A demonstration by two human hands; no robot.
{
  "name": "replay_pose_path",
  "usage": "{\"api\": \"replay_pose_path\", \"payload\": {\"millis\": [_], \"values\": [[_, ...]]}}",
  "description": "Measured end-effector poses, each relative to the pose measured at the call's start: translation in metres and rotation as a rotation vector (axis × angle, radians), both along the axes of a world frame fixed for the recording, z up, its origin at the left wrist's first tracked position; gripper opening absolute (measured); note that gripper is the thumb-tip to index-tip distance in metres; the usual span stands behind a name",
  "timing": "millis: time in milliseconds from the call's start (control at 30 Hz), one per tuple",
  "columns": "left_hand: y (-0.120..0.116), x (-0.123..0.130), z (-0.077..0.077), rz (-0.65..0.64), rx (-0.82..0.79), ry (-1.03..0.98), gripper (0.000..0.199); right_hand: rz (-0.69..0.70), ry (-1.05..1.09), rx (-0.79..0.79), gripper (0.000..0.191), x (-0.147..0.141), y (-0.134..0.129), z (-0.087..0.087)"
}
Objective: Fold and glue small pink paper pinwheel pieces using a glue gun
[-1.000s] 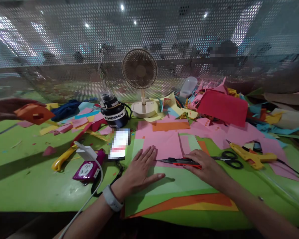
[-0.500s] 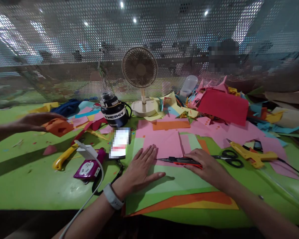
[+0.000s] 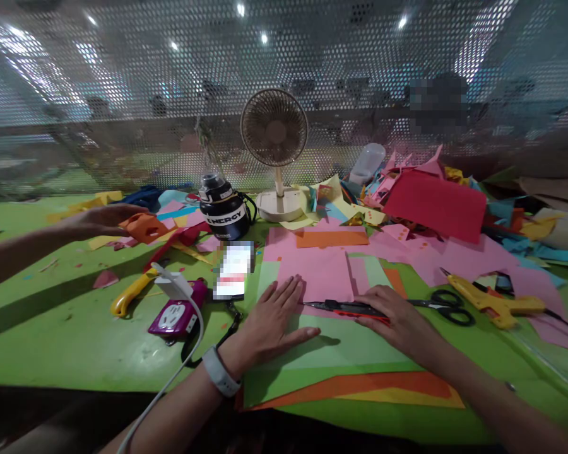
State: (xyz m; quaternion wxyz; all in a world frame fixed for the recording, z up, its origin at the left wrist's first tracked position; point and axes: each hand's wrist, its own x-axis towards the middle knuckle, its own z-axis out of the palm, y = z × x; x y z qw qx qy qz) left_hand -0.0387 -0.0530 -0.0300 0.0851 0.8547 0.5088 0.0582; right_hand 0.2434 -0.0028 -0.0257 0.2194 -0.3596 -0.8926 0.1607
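My left hand (image 3: pixel 277 321) lies flat with fingers spread, pressing on the pink paper sheet (image 3: pixel 324 274) and the pale green sheet (image 3: pixel 341 347) beneath it. A grey watch band circles that wrist. In my right hand (image 3: pixel 390 315) is a black and red utility knife (image 3: pixel 343 308), held almost level along the lower edge of the pink sheet. Its thin tip points left and reaches close to my left fingers. Just beyond my right hand lie black-handled scissors (image 3: pixel 447 307). A folded flap stands slightly raised on the pink sheet's right side.
Another person's hand (image 3: pixel 106 221) holds a folded orange paper piece (image 3: pixel 144 228) at left. Around lie a phone (image 3: pixel 234 271), purple power strip (image 3: pixel 175 315), yellow-handled tool (image 3: pixel 131 295), bottle (image 3: pixel 222 211), fan (image 3: pixel 274 129), yellow glue gun (image 3: pixel 495 302) and a red paper sheet (image 3: pixel 435 202).
The whole view has shifted slightly. The other person's hand has moved right with the orange paper piece. My two hands and the knife look almost unchanged on the sheets.
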Motion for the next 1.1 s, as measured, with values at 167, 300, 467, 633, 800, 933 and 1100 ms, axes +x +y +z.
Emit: {"api": "replay_pose_path", "payload": {"millis": [167, 300, 467, 633, 800, 933, 1100], "values": [[-0.0011, 0.0011, 0.0035, 0.004, -0.005, -0.005, 0.083, -0.003, -0.017, 0.025, 0.023, 0.0006, -0.0005, -0.0046], [-0.0015, 0.0027, 0.0082, 0.031, -0.057, -0.001, 0.085, -0.004, -0.026, 0.029, 0.022, 0.0000, -0.0018, -0.0039], [-0.0009, 0.0038, 0.0100, 0.035, -0.087, 0.002, 0.085, -0.014, -0.025, 0.038, 0.022, -0.0014, -0.0029, -0.0008], [-0.0003, 0.0034, 0.0090, 0.032, -0.090, 0.005, 0.085, -0.017, -0.030, 0.048, 0.021, -0.0015, -0.0033, -0.0004], [-0.0001, 0.0038, 0.0094, 0.028, -0.087, -0.001, 0.084, -0.009, -0.034, 0.062, 0.022, -0.0009, -0.0031, -0.0020], [-0.0002, 0.0038, 0.0091, 0.048, -0.080, 0.008, 0.086, -0.007, -0.029, 0.056, 0.023, -0.0008, -0.0024, -0.0031], [0.0007, 0.0026, 0.0054, 0.044, -0.063, 0.011, 0.085, 0.006, -0.025, 0.058, 0.024, -0.0004, -0.0020, -0.0038]]}}
